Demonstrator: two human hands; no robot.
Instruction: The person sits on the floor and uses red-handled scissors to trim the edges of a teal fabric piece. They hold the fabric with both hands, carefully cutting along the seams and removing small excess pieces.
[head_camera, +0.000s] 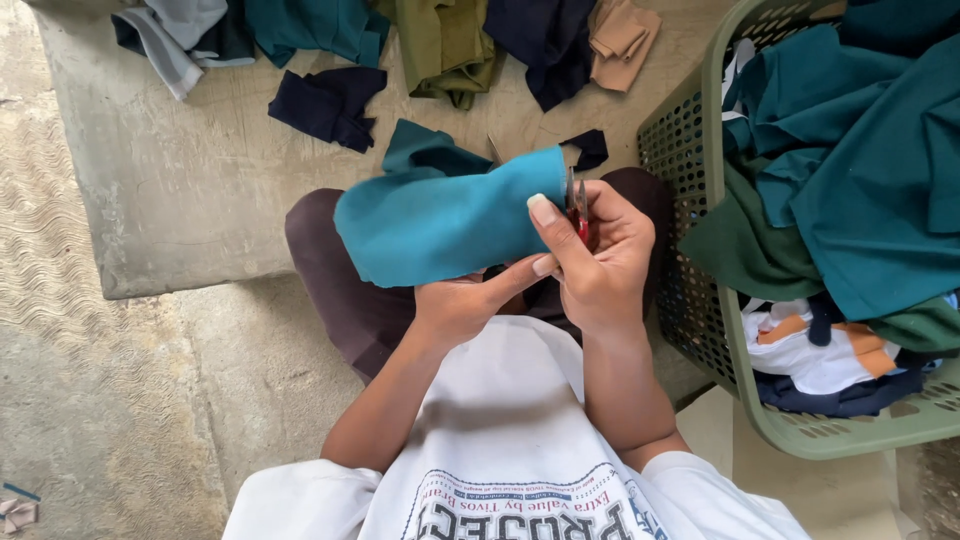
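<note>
A teal piece of cloth is held up over my lap. My left hand grips its lower edge from beneath, fingers under the fabric. My right hand is closed around small red-handled scissors, whose blades point up at the cloth's right edge, with my thumb pressed on the fabric. I sit with dark brown trousers and a white printed shirt.
A green plastic laundry basket stands at my right, piled with teal, green, white and navy garments. Several cloth pieces, navy, olive, tan and teal, lie on the concrete slab ahead.
</note>
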